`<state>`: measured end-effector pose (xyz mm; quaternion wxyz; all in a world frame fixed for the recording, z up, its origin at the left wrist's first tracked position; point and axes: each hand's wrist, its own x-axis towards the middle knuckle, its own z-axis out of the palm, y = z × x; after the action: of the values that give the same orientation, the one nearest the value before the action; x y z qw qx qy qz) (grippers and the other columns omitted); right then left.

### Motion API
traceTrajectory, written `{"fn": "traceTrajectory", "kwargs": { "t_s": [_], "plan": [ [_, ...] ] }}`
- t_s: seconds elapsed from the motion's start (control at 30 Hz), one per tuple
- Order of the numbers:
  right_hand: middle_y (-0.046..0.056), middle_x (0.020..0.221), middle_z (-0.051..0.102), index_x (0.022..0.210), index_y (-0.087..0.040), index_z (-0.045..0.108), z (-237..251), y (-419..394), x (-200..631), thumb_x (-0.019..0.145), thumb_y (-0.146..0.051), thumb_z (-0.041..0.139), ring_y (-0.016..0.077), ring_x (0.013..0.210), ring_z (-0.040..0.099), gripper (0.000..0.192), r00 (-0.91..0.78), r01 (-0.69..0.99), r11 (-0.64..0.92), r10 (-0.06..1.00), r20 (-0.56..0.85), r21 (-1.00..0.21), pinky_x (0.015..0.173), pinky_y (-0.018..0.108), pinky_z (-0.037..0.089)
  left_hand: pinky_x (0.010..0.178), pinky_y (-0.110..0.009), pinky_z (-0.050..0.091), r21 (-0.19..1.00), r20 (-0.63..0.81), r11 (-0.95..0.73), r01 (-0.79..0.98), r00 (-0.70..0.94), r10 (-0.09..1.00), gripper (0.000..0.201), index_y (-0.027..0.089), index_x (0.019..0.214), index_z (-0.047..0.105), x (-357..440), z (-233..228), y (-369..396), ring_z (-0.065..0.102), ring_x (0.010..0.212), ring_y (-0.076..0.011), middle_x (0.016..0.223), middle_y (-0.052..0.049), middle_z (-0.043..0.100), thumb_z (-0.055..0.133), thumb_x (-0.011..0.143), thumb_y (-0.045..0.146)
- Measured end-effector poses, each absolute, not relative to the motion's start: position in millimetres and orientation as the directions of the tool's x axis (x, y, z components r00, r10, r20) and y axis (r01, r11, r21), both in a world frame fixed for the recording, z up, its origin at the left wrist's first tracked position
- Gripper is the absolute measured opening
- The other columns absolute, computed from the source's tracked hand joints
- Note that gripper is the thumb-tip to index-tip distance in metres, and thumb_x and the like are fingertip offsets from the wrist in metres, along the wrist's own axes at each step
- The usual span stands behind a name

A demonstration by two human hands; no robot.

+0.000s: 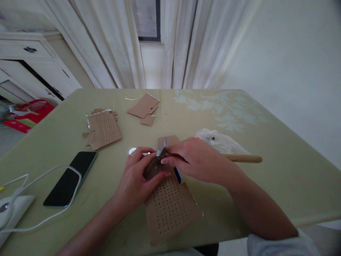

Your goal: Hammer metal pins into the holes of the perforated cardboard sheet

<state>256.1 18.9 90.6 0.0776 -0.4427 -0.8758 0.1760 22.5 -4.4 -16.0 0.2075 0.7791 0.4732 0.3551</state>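
My right hand [197,156] is closed round a hammer close to its metal head [162,148]. The hammer's wooden handle [243,158] sticks out to the right past my wrist. My left hand [137,174] curls round a dark brown, shiny, rounded object [153,169], whose kind I cannot make out. The hammer head is right at this object; whether they touch is unclear. Beneath both hands lies a brown cardboard piece [170,209] with rows of small holes. A small blue item [177,175] rests on its right side, partly under my right hand.
Another stack of holed cardboard [103,129] lies at left, with plain cardboard pieces [145,106] farther back. A crumpled clear plastic bag [221,142] is behind the hammer handle. A phone [70,179], a white cable [42,222] and a white power strip [17,213] lie at left.
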Motion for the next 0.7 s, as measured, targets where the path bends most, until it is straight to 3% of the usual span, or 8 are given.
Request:
{"fn": "traceTrajectory", "kwargs": {
  "t_s": [0.1, 0.17, 0.27, 0.33, 0.5, 0.7],
  "plan": [
    [0.007, 0.104, 0.088, 0.113, -0.024, 0.085, 85.1, 30.4, 259.7, 0.118, -0.039, 0.06, 0.024, 0.092, 0.079, 0.03, -0.48, 0.806, 0.443, 0.877, 0.003, -0.392, 0.078, 0.034, 0.046, 0.104, -0.045, 0.056, 0.647, 0.43, -0.5, 0.576, 0.266, 0.863, 0.037, 0.027, 0.136, 0.076, 21.3, -10.5, -4.0, 0.067, 0.122, -0.0292, 0.133, -0.011, 0.067, 0.077, 0.103, 0.044],
    [0.009, 0.112, 0.088, 0.12, -0.024, 0.083, 74.3, 43.4, 262.2, 0.12, -0.043, 0.054, 0.0253, 0.098, 0.08, 0.035, -0.366, 0.874, 0.342, 0.931, -0.005, -0.344, 0.082, 0.034, 0.048, 0.099, -0.042, 0.056, 0.616, 0.499, -0.498, 0.611, 0.187, 0.846, 0.028, 0.026, 0.132, 0.078, 14.5, -4.8, 1.1, 0.067, 0.118, -0.0269, 0.128, -0.01, 0.068, 0.067, 0.109, 0.038],
    [0.017, 0.119, 0.085, 0.128, -0.019, 0.081, 50.5, 65.0, 264.4, 0.121, -0.046, 0.046, 0.0302, 0.105, 0.08, 0.045, -0.251, 0.944, 0.23, 0.966, -0.065, -0.235, 0.085, 0.036, 0.051, 0.076, -0.035, 0.053, 0.574, 0.521, -0.393, 0.718, 0.049, 0.852, 0.025, 0.025, 0.117, 0.082, -8.9, -2.3, 17.7, 0.066, 0.09, -0.022, 0.115, -0.007, 0.072, 0.062, 0.11, 0.039],
    [0.019, 0.113, 0.085, 0.122, -0.017, 0.082, 35.5, 75.2, 264.7, 0.12, -0.045, 0.049, 0.0315, 0.101, 0.081, 0.044, -0.23, 0.957, 0.204, 0.967, -0.112, -0.205, 0.083, 0.037, 0.053, 0.074, -0.036, 0.052, 0.498, 0.45, -0.327, 0.803, 0.082, 0.889, 0.027, 0.025, 0.113, 0.082, -29.3, -8.6, 31.7, 0.064, 0.079, -0.0228, 0.105, -0.006, 0.076, 0.062, 0.108, 0.043],
    [0.019, 0.117, 0.084, 0.122, -0.018, 0.082, 19.1, 79.3, 262.6, 0.119, -0.046, 0.05, 0.0329, 0.105, 0.08, 0.042, -0.239, 0.964, 0.208, 0.951, -0.194, -0.167, 0.088, 0.039, 0.055, 0.087, -0.047, 0.052, 0.246, 0.179, -0.23, 0.942, 0.189, 0.966, 0.031, 0.024, 0.104, 0.079, -56.2, -38.0, 51.7, 0.075, 0.102, -0.0383, 0.105, -0.012, 0.082, 0.056, 0.106, 0.043],
    [0.02, 0.12, 0.083, 0.126, -0.019, 0.08, 18.8, 77.3, 262.1, 0.12, -0.048, 0.045, 0.0345, 0.108, 0.08, 0.046, -0.249, 0.964, 0.22, 0.945, -0.212, -0.152, 0.088, 0.041, 0.056, 0.086, -0.046, 0.053, 0.17, 0.087, -0.219, 0.961, 0.206, 0.975, 0.025, 0.022, 0.099, 0.071, -43.7, -53.1, 50.8, 0.074, 0.102, -0.0362, 0.105, -0.014, 0.078, 0.047, 0.105, 0.031]
  ]
}}
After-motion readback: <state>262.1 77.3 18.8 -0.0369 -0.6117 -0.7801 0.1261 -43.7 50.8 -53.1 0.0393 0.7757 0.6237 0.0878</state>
